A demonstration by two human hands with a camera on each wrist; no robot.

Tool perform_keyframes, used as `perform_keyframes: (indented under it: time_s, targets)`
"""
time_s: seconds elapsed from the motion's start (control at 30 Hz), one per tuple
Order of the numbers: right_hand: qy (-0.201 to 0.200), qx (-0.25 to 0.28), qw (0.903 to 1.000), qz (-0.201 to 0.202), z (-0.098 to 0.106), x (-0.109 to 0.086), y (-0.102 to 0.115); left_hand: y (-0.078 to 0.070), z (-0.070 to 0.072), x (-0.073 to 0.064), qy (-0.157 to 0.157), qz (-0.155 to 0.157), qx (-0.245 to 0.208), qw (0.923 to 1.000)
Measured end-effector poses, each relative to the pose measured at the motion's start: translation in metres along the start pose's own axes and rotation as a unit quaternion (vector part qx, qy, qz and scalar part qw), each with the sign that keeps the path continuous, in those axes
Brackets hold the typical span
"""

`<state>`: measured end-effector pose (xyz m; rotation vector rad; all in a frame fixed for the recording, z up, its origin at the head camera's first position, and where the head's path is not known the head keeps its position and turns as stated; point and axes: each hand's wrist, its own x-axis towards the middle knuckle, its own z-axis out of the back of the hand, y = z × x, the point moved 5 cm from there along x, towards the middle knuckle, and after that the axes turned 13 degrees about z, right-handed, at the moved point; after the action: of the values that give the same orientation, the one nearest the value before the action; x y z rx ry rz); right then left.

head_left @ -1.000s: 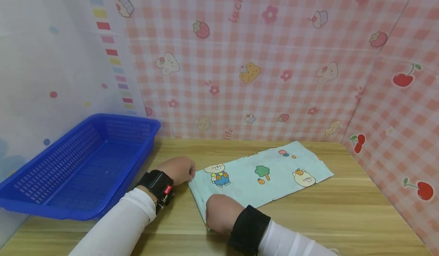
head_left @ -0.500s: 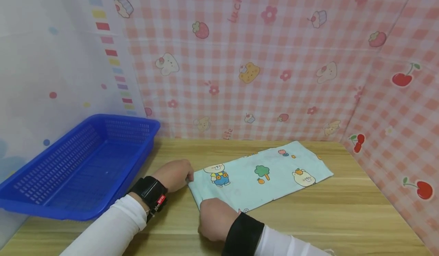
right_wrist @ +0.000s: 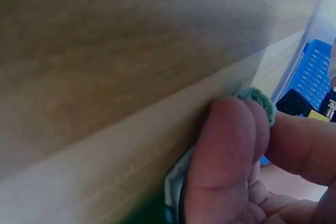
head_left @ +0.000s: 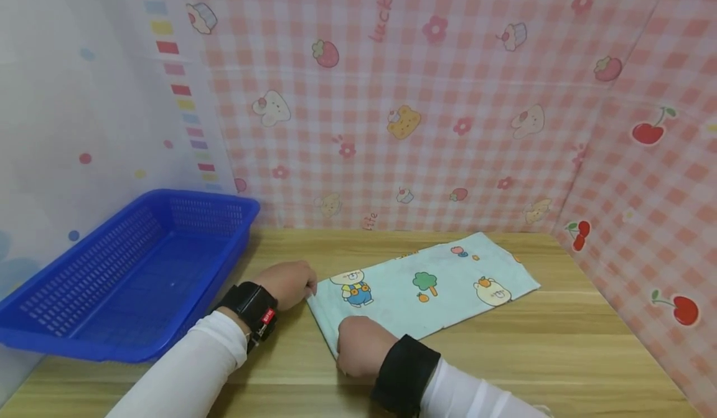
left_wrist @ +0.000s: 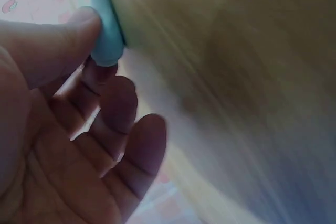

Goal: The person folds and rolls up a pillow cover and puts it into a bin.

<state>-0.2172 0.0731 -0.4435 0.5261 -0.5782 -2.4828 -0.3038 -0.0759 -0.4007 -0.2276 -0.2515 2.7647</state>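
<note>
Head: folded light-blue cartoon-print cloth [head_left: 389,303] flat on wood-grain tabletop [head_left: 538,356], right of blue plastic basket [head_left: 210,209]. Left hand [head_left: 288,284] pinching far left corner, right hand [head_left: 364,348] gripping near left. Left wrist: thumb [left_wrist: 79,27] on rolled cloth edge. Right wrist: cloth end between fingertips [right_wrist: 228,135].

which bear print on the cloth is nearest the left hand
The cream bear in blue overalls, at the end of the pale blue folded cloth pinched by the left hand; the orange-topped bear lies farther off.
</note>
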Motion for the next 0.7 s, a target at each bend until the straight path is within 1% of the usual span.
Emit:
perform_keyframes:
  time_s: [0.07,0.17,0.2,0.27,0.37,0.43,0.53,0.63,0.7]
  targets:
    - [0.004,0.001,1.0000,-0.002,-0.005,0.007,-0.010,0.000,-0.001,0.004,0.022,0.010,-0.005,0.9997]
    - [0.000,-0.003,1.0000,-0.001,-0.009,0.013,-0.020,-0.001,-0.002,0.010,0.045,0.025,-0.010,0.9986]
    - [0.001,0.000,1.0000,-0.003,-0.009,0.013,-0.021,-0.001,-0.001,0.012,0.049,0.030,-0.013,0.9982]
    - [0.005,0.004,1.0000,-0.005,-0.004,0.008,-0.015,-0.002,0.000,0.014,0.052,0.039,-0.022,0.9976]
    - [0.003,0.031,0.9992,-0.023,0.011,-0.008,0.005,-0.004,0.002,0.015,0.040,0.044,-0.032,0.9977]
    - [0.004,0.057,0.9975,-0.041,0.020,-0.019,0.016,-0.006,0.003,0.012,0.022,0.034,-0.027,0.9988]
    - [0.000,0.094,0.9940,-0.057,0.024,-0.024,0.018,-0.007,0.003,0.006,-0.003,0.021,-0.008,0.9997]
    - [-0.016,0.068,0.9970,-0.034,0.025,-0.023,0.017,-0.007,0.005,-0.002,-0.012,0.013,-0.003,0.9998]
    - [-0.029,0.025,0.9992,-0.014,0.025,-0.024,0.022,-0.007,0.004,-0.005,-0.014,0.015,-0.006,0.9998]
